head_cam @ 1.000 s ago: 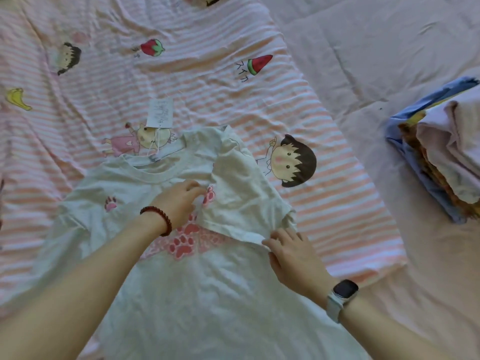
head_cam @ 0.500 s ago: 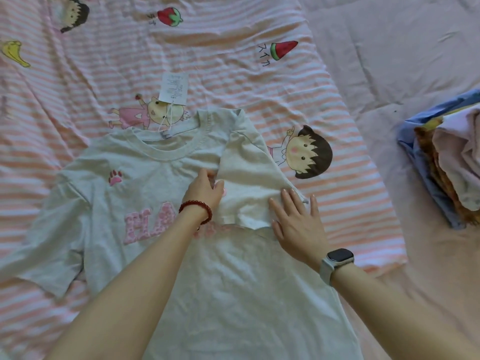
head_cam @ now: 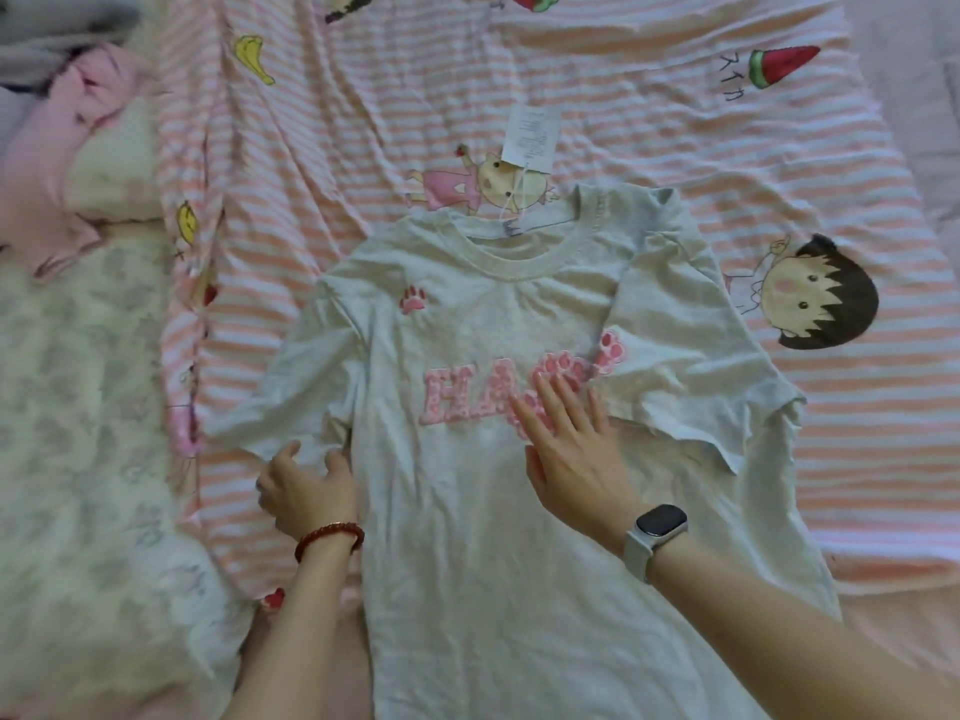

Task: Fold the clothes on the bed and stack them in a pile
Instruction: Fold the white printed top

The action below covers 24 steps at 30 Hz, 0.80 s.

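A pale green T-shirt (head_cam: 483, 537) with pink letters and paw prints lies face up on the striped sheet. Its right-side sleeve (head_cam: 691, 366) is folded inward over the chest. My left hand (head_cam: 306, 491), with a red bead bracelet, grips the hem of the spread left-side sleeve (head_cam: 291, 402), fingers curled into the fabric. With fingers straight, my right hand (head_cam: 566, 439), a watch on its wrist, presses flat on the chest just below the letters.
A white paper tag (head_cam: 530, 140) hangs from the collar onto the pink striped cartoon sheet (head_cam: 623, 122). A crumpled pale floral cloth (head_cam: 78, 459) and a pink garment (head_cam: 62, 163) lie along the left side.
My left hand left the folded sleeve and went to the other sleeve's hem. My right hand slid from the folded sleeve to the chest. The view swung left, so the folded pile is out of sight.
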Motion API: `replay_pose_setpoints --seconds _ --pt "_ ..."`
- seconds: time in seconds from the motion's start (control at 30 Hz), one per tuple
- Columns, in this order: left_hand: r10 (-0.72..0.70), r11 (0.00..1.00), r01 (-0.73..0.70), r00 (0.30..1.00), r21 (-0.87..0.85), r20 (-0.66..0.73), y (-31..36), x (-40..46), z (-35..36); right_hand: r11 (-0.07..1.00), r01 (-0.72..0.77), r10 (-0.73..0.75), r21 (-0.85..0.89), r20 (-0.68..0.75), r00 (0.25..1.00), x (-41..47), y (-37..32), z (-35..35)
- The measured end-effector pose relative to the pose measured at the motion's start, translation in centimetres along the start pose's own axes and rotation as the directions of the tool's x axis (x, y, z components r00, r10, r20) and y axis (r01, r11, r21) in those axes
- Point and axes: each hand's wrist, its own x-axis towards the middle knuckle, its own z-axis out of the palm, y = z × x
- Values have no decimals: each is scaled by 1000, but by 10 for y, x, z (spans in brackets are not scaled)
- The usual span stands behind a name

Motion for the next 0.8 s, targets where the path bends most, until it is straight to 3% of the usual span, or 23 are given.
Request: replay_pose_setpoints --seconds 0.07,0.13,0.23,0.3,0.4,0.5,0.67,0.73,0.8 --pt "-152 986 150 988 -71 -21 -16 18 -11 999 38 -38 -4 68 997 10 -26 12" --pt "-248 936 252 968 -244 48 -26 38 -17 997 74 -75 10 111 991 17 -47 22" --pt "-243 760 346 936 -550 253 -32 71 -23 996 92 -92 4 170 981 24 -70 34" --pt "-210 685 358 931 -635 298 -29 92 -24 997 71 -71 6 190 979 27 -79 38" --pt "-188 796 299 949 -526 255 -23 114 -24 999 35 -32 -9 214 976 31 -85 39" --pt "-133 820 228 968 -526 212 -18 127 -29 999 20 -11 -40 228 974 35 -87 38" --pt "77 859 -137 987 -493 -141 7 156 -56 998 -8 22 -56 252 967 38 -92 36" --pt "209 860 -239 971 -451 -116 16 161 -61 998 -41 51 -44 269 962 43 -96 33" --pt "264 851 -213 964 -481 40 14 158 -60 996 -87 88 -16 273 958 48 -100 28"
